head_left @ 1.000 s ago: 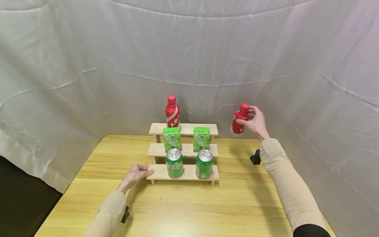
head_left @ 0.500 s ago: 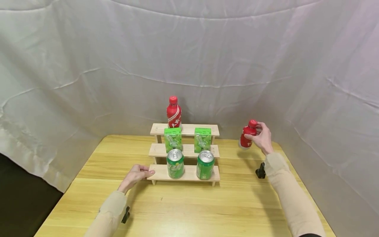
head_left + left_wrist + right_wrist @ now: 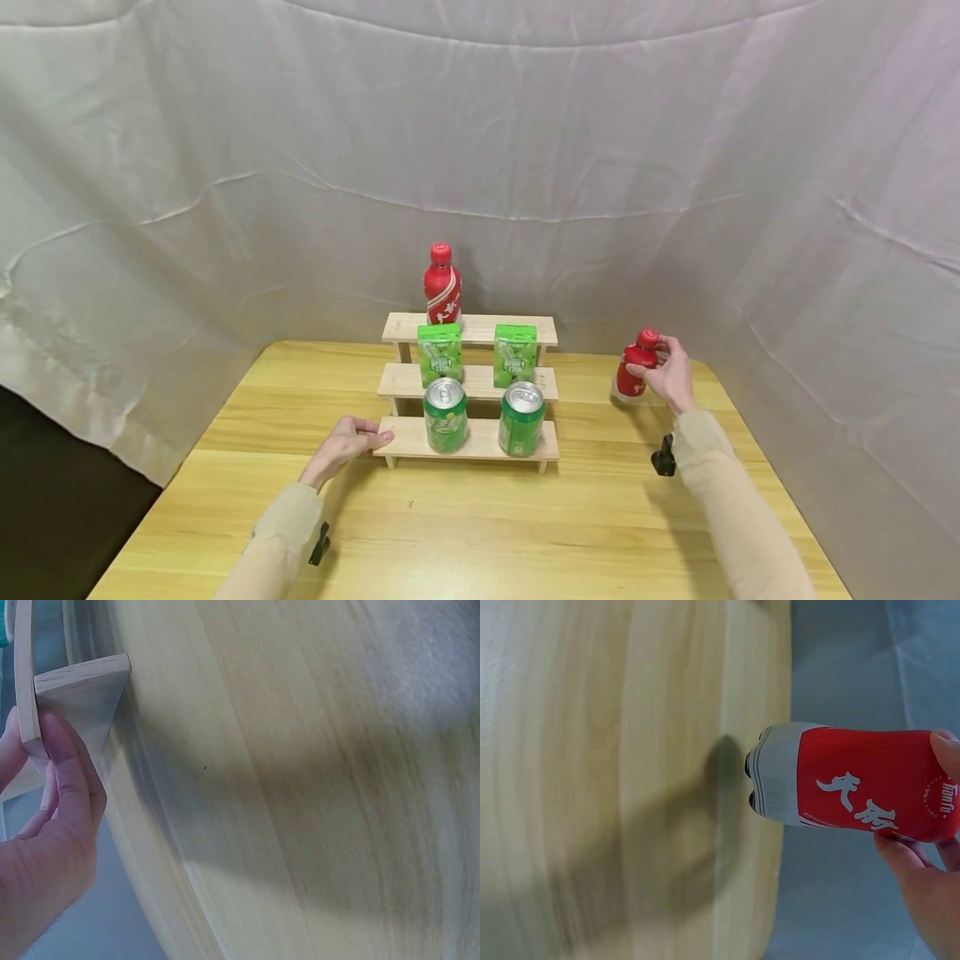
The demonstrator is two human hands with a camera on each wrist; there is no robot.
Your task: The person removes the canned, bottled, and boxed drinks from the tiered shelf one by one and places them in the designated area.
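Note:
My right hand (image 3: 670, 379) grips a red bottle (image 3: 636, 367) by its upper part, at the right of the table. In the right wrist view the bottle (image 3: 870, 784) has a pale base and white lettering; thumb and fingers lie on opposite sides of it. At the left, my left hand (image 3: 345, 446) pinches the end of the lowest step of a three-step wooden rack (image 3: 408, 437). The left wrist view shows the thumb and fingers of this hand (image 3: 56, 817) on either face of the board (image 3: 26, 682).
On the rack's top step stands another red bottle (image 3: 442, 292), at the left. Two green juice boxes (image 3: 440, 357) stand on the middle step, two green cans (image 3: 446, 421) on the lowest. A pale curtain (image 3: 480, 150) surrounds the wooden table (image 3: 480, 533) at back and sides.
My right hand has carried the red bottle down and slightly right, from beside the top step's height toward the tabletop. The left hand keeps its hold on the rack.

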